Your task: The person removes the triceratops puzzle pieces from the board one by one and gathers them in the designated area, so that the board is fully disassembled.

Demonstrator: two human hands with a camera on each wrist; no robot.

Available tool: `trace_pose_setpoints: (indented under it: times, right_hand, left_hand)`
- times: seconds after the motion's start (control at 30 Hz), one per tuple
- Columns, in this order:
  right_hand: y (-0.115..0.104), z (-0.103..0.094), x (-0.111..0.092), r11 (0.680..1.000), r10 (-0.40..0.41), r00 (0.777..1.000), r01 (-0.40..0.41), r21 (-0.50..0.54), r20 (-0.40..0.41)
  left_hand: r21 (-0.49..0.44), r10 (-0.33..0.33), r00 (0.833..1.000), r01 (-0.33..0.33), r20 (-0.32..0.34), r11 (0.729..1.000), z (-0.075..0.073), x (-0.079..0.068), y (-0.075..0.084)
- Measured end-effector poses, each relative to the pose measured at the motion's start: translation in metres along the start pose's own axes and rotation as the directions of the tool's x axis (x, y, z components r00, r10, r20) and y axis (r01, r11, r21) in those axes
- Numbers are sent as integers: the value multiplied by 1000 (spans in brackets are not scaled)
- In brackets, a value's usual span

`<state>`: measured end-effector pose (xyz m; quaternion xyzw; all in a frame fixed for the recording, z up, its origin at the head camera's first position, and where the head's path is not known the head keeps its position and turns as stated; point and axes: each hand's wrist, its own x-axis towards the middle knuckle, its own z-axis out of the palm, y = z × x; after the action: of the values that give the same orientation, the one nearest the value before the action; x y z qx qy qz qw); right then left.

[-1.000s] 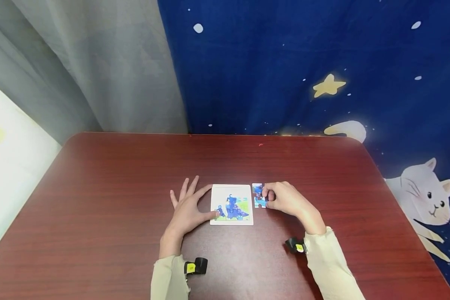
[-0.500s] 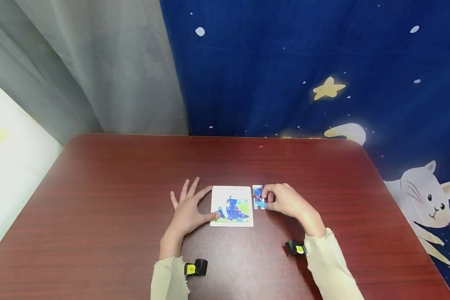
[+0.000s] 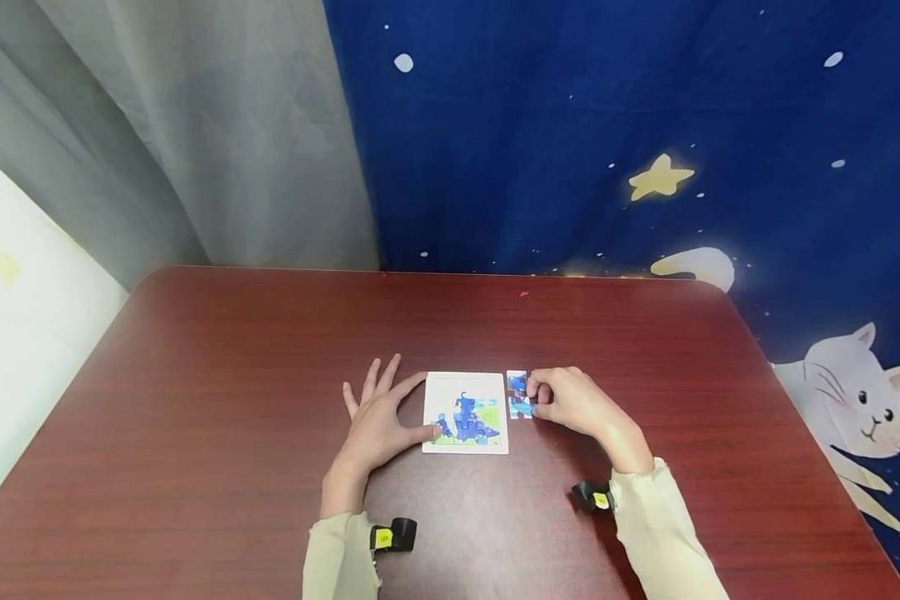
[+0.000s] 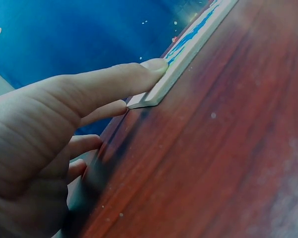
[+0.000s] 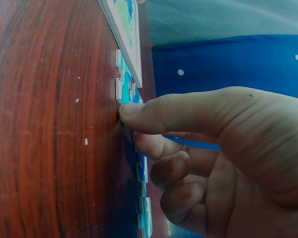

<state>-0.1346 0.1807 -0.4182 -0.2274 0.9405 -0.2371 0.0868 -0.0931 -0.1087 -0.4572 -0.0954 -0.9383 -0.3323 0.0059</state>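
Observation:
A square white-framed jigsaw puzzle board [image 3: 461, 382] lies flat on the table, its lower part filled with a blue picture. My left hand [image 3: 375, 429] rests at its left side, thumb [image 4: 151, 67] pressing on the frame's near corner and the other fingers spread. Beside the board's right edge lie a blue puzzle piece [image 3: 515, 380] and a lighter blue one [image 3: 520, 411]. My right hand [image 3: 576, 402] has curled fingers, thumb and index finger pinching at the edge of the lighter piece. In the right wrist view, further puzzle pieces [image 5: 145, 215] lie behind the fingers.
The dark red wooden table [image 3: 217, 400] extends around both hands. Behind its far edge hang a grey curtain [image 3: 270, 150] and a blue curtain [image 3: 510, 133] with stars. A tiny red mark [image 3: 524, 293] shows near the far edge.
The head view has shifted slightly. Both hands, the board and the pieces hold practically the same places.

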Motion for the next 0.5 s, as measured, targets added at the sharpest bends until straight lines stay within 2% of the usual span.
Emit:
trace_pose_setpoints:
  times: [0.5]
  right_hand:
    - [3, -1, -1, 1000, -8, 1000, 8, -11, 22]
  left_hand:
    - [-2, -9, 1000, 9, 4, 1000, 0, 0, 1]
